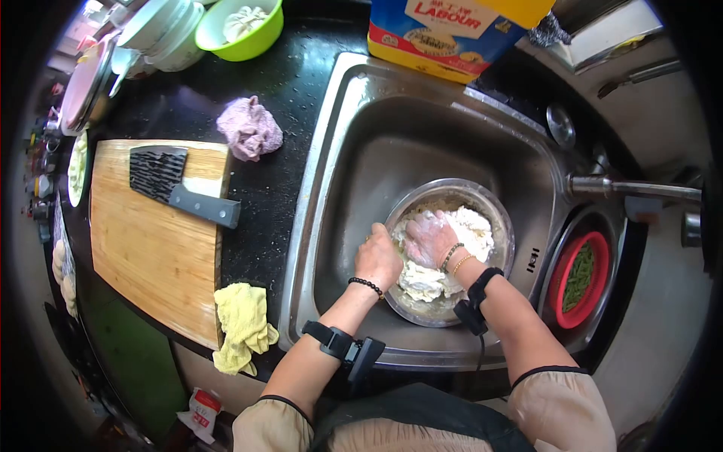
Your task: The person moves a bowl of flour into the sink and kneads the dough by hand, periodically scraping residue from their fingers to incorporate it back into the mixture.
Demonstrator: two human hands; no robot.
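A round metal bowl [503, 226] stands in the steel sink, holding white, lumpy dough [471, 226] with a floury coating. My left hand [378, 258] is closed on the bowl's left rim, its fingers curled over the edge. Inside the bowl, my right hand [431, 239] presses into the dough, its fingers bent and dusted white; the fingertips are partly buried, and whether they grip any dough is hard to see.
Left of the sink [361, 166] lie a cutting board [154, 256] with a cleaver [181, 188], a purple cloth [250, 129] and a yellow cloth [242, 324]. A green bowl [260, 47] and a Labour package [444, 34] stand behind. At right are a faucet [633, 188] and a red basket [604, 264].
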